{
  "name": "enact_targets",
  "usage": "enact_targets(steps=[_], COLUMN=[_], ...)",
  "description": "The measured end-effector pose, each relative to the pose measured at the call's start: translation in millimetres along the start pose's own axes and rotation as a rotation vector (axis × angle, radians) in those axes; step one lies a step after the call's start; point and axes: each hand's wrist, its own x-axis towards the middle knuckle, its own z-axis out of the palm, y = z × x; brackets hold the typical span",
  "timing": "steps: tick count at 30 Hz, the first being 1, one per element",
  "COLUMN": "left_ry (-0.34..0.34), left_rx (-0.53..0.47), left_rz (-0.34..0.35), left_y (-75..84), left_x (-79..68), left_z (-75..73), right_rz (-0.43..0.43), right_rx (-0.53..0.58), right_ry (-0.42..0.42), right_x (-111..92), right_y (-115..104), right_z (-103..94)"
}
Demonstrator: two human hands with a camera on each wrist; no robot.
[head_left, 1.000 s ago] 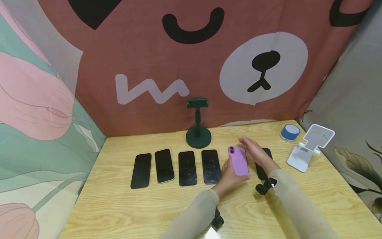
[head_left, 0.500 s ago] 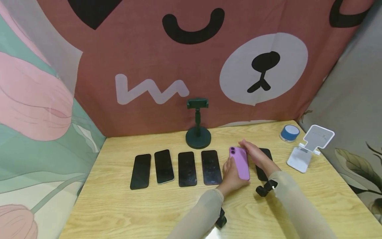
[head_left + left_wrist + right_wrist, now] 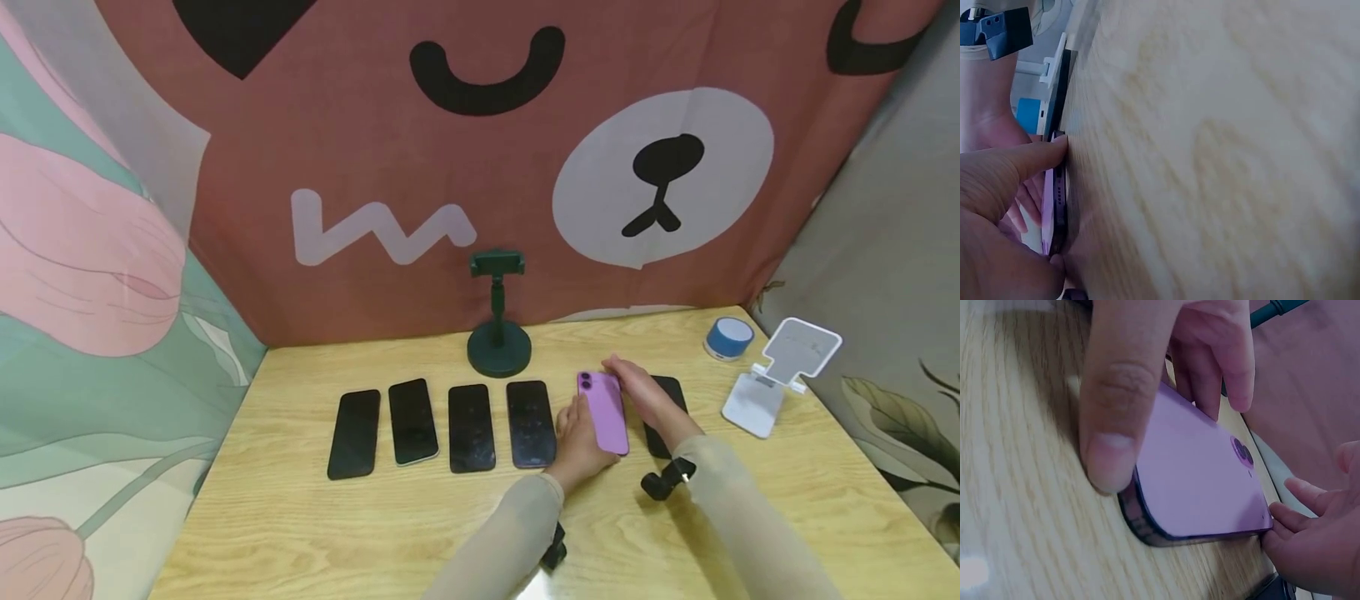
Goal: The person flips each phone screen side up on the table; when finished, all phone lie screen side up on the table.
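In the head view a purple phone lies back up on the table, camera lenses at its top left. My left hand holds it by the lower left, fingers along its left side. In the right wrist view the left thumb sits at the phone's bottom edge. My right hand has its fingers nearly straight. In the right wrist view, fingertips of the right hand touch the phone's top right corner. A black phone lies partly hidden under the right wrist.
Several dark phones lie in a row to the left. Behind them stands a dark green phone stand. At the right are a blue and white round speaker and a white folding stand. A printed cloth wall closes the back.
The purple phone has shifted slightly toward me. My left fingers have moved a little onto its left side, and my right fingertips have come down to its top right corner.
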Motion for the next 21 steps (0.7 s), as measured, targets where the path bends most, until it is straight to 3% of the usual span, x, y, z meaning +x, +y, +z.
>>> enact_targets(steps=[13, 21], left_ry=[0.007, -0.010], left_rx=[0.069, 0.097], left_rz=[-0.029, -0.041], left_y=[-2.0, 1.5], left_x=[2.3, 2.7], left_z=[3.3, 2.4], right_rz=[0.038, 0.096], right_rx=[-0.004, -0.095], right_ry=[-0.017, 0.013], right_x=[5.7, 11.6], right_y=[-4.3, -11.9], right_z=[1.7, 2.7])
